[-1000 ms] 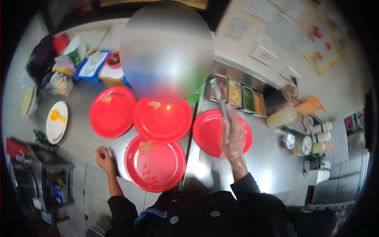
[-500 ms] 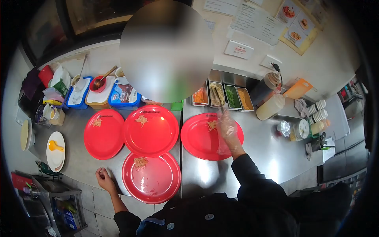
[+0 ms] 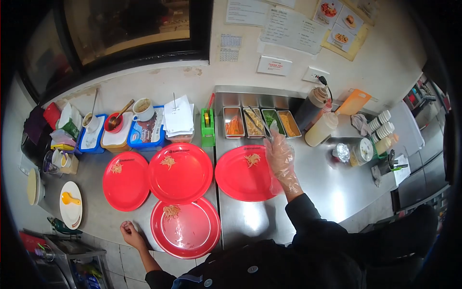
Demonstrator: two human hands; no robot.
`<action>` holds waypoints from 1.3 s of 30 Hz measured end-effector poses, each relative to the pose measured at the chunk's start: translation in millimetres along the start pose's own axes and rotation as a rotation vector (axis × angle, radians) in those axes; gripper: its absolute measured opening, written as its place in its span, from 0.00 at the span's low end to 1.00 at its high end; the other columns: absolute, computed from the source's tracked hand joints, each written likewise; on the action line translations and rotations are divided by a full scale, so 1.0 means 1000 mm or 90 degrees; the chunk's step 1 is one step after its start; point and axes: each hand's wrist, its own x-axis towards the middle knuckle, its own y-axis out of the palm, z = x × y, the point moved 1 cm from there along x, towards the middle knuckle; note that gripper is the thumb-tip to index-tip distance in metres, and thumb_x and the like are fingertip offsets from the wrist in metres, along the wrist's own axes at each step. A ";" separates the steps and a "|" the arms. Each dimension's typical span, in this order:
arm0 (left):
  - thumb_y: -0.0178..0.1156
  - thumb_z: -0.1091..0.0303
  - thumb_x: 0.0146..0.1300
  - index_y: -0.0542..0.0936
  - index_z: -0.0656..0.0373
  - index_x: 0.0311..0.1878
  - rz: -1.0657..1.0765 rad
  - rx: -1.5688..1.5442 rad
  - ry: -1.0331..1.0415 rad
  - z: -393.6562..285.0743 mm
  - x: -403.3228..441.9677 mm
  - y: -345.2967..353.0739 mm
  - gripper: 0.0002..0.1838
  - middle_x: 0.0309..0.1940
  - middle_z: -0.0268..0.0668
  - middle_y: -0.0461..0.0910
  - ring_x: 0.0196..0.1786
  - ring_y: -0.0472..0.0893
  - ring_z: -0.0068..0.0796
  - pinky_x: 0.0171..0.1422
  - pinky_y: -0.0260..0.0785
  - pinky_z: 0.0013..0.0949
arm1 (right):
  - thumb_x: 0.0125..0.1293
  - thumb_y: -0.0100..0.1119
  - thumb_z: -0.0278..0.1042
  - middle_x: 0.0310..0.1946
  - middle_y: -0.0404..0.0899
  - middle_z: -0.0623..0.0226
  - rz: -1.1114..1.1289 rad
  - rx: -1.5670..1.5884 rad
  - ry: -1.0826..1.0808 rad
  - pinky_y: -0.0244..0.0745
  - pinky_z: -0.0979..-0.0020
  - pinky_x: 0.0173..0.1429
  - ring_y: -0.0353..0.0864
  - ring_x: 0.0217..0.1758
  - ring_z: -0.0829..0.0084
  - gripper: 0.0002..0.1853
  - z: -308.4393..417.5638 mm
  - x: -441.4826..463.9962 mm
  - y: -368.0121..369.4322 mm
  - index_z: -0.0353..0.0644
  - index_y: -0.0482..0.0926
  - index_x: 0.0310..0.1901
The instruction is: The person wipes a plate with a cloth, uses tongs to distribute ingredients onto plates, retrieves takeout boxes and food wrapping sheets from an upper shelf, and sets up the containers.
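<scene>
My right hand [image 3: 280, 156], in a clear plastic glove, is closed round metal tongs [image 3: 263, 126]. The tong tips reach into a steel tray of pale shreds [image 3: 252, 126]. Below that hand lies a red plate [image 3: 236, 178] with a small heap of pale shreds [image 3: 251, 159]. My bare left hand [image 3: 131, 234] hangs by the counter's front edge, fingers curled in and nothing seen in them. Close to it are a left red plate [image 3: 126, 188], a middle red plate [image 3: 185, 176] and a front red plate [image 3: 185, 236], each bearing a similar heap.
Trays of orange shreds [image 3: 234, 126], chopped greens [image 3: 272, 120] and a yellow-orange topping [image 3: 289, 124] line the back. Squeeze bottles [image 3: 321, 130] stand to their right. A green tape dispenser [image 3: 208, 127] and lidded tubs [image 3: 144, 131] sit left; a white plate holds a yellow spoon [image 3: 70, 198].
The view has shifted, showing more of the wall and window. The tongs now reach into the pale shreds' tray at a different angle. My left hand stays curled near the edge.
</scene>
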 end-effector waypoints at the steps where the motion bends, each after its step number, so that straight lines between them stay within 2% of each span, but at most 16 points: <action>1: 0.58 0.65 0.64 0.76 0.60 0.43 0.001 -0.003 0.004 0.002 0.001 0.001 0.10 0.24 0.27 0.70 0.27 0.67 0.18 0.34 0.62 0.24 | 0.60 0.61 0.34 0.39 0.80 0.53 -0.005 0.000 0.002 0.74 0.56 0.38 0.80 0.39 0.53 0.21 0.002 0.002 -0.004 0.43 0.70 0.54; 9: 0.58 0.66 0.63 0.76 0.60 0.43 -0.003 -0.007 0.007 0.010 0.002 0.001 0.10 0.25 0.28 0.72 0.28 0.68 0.19 0.35 0.63 0.25 | 0.70 0.47 0.42 0.34 0.79 0.51 -0.053 0.191 0.179 0.72 0.55 0.42 0.78 0.40 0.48 0.14 0.010 0.010 -0.011 0.43 0.74 0.48; 12: 0.58 0.66 0.63 0.76 0.60 0.43 -0.005 0.006 -0.005 0.008 0.002 0.000 0.09 0.25 0.27 0.71 0.28 0.67 0.18 0.35 0.63 0.25 | 0.71 0.43 0.42 0.34 0.79 0.51 -0.082 0.190 0.089 0.72 0.57 0.40 0.79 0.37 0.52 0.15 -0.010 -0.003 0.030 0.42 0.76 0.46; 14: 0.58 0.66 0.63 0.76 0.60 0.43 -0.006 0.003 -0.002 0.005 0.001 0.000 0.09 0.25 0.27 0.71 0.28 0.67 0.18 0.35 0.63 0.25 | 0.72 0.41 0.46 0.31 0.79 0.53 -0.042 0.405 0.302 0.71 0.60 0.39 0.79 0.32 0.57 0.20 -0.017 -0.018 0.067 0.40 0.79 0.36; 16: 0.58 0.66 0.63 0.76 0.60 0.43 -0.008 -0.002 0.003 0.007 0.003 0.001 0.09 0.24 0.27 0.70 0.28 0.67 0.18 0.34 0.63 0.25 | 0.72 0.38 0.52 0.24 0.78 0.56 0.160 0.384 0.561 0.72 0.59 0.39 0.78 0.29 0.60 0.26 -0.017 -0.024 0.078 0.40 0.80 0.30; 18: 0.58 0.66 0.63 0.77 0.60 0.42 -0.011 0.007 0.010 0.007 0.001 0.001 0.09 0.24 0.27 0.69 0.28 0.67 0.18 0.34 0.63 0.24 | 0.72 0.36 0.56 0.19 0.76 0.59 0.133 0.359 0.468 0.73 0.60 0.33 0.77 0.25 0.63 0.31 -0.022 -0.019 0.073 0.39 0.82 0.29; 20: 0.58 0.65 0.63 0.77 0.60 0.42 -0.008 0.006 0.012 0.004 0.000 0.000 0.09 0.24 0.27 0.70 0.28 0.67 0.18 0.34 0.63 0.25 | 0.72 0.35 0.56 0.17 0.73 0.68 0.169 0.503 0.518 0.75 0.72 0.19 0.71 0.14 0.76 0.29 -0.023 -0.019 0.067 0.42 0.81 0.35; 22: 0.59 0.65 0.63 0.77 0.60 0.42 -0.002 -0.001 0.016 0.004 0.000 0.001 0.09 0.24 0.27 0.70 0.27 0.67 0.18 0.34 0.63 0.25 | 0.72 0.36 0.57 0.12 0.69 0.70 0.141 0.635 0.542 0.67 0.73 0.14 0.65 0.10 0.74 0.28 -0.027 -0.022 0.074 0.41 0.80 0.34; 24: 0.59 0.65 0.63 0.76 0.60 0.42 -0.020 0.002 0.028 0.009 0.002 0.002 0.09 0.24 0.28 0.71 0.27 0.67 0.18 0.33 0.63 0.25 | 0.72 0.37 0.58 0.10 0.62 0.74 0.208 1.006 0.790 0.56 0.75 0.12 0.58 0.08 0.76 0.27 -0.035 -0.025 0.093 0.42 0.77 0.33; 27: 0.59 0.64 0.63 0.77 0.60 0.42 -0.017 -0.006 0.022 0.015 0.004 0.002 0.10 0.24 0.28 0.72 0.27 0.68 0.19 0.33 0.63 0.25 | 0.71 0.39 0.58 0.10 0.59 0.76 0.197 1.197 0.673 0.51 0.75 0.12 0.54 0.09 0.78 0.26 -0.037 -0.022 0.080 0.43 0.75 0.32; 32: 0.59 0.65 0.63 0.77 0.60 0.42 -0.009 -0.014 0.016 0.007 0.002 0.003 0.09 0.25 0.29 0.73 0.28 0.69 0.19 0.34 0.64 0.25 | 0.71 0.42 0.57 0.12 0.63 0.76 0.257 0.934 0.702 0.57 0.75 0.14 0.59 0.11 0.78 0.26 -0.045 -0.016 0.057 0.39 0.76 0.34; 34: 0.59 0.65 0.63 0.77 0.60 0.41 -0.009 -0.020 0.013 0.005 0.001 0.001 0.09 0.25 0.28 0.73 0.28 0.69 0.19 0.34 0.64 0.25 | 0.70 0.44 0.56 0.15 0.67 0.76 0.210 0.648 0.516 0.63 0.73 0.15 0.64 0.14 0.79 0.25 -0.029 -0.002 0.013 0.39 0.76 0.34; 35: 0.59 0.65 0.63 0.77 0.60 0.41 -0.008 -0.003 0.010 0.004 0.002 0.001 0.09 0.25 0.28 0.73 0.28 0.69 0.18 0.34 0.64 0.25 | 0.68 0.50 0.52 0.19 0.74 0.68 0.199 0.487 0.448 0.71 0.64 0.21 0.73 0.17 0.69 0.22 -0.045 0.006 0.018 0.39 0.78 0.32; 36: 0.59 0.65 0.63 0.77 0.60 0.41 -0.005 0.013 0.007 0.004 0.002 0.001 0.09 0.25 0.28 0.73 0.28 0.69 0.18 0.34 0.64 0.24 | 0.68 0.50 0.52 0.19 0.74 0.68 0.202 0.486 0.449 0.71 0.64 0.21 0.73 0.17 0.69 0.22 -0.056 0.007 0.023 0.39 0.78 0.32; 38: 0.59 0.65 0.64 0.77 0.61 0.41 -0.010 -0.011 0.021 0.005 0.002 0.003 0.09 0.24 0.28 0.73 0.28 0.69 0.18 0.34 0.64 0.24 | 0.63 0.54 0.47 0.24 0.78 0.53 0.121 -0.016 0.068 0.72 0.54 0.39 0.80 0.32 0.55 0.17 -0.037 0.024 -0.017 0.39 0.78 0.30; 39: 0.59 0.65 0.64 0.77 0.61 0.41 -0.019 -0.037 0.036 0.005 0.002 0.004 0.10 0.24 0.27 0.72 0.27 0.69 0.18 0.34 0.63 0.24 | 0.61 0.55 0.43 0.29 0.79 0.49 0.159 -0.043 0.081 0.72 0.52 0.38 0.79 0.35 0.49 0.15 -0.031 0.027 -0.026 0.39 0.79 0.29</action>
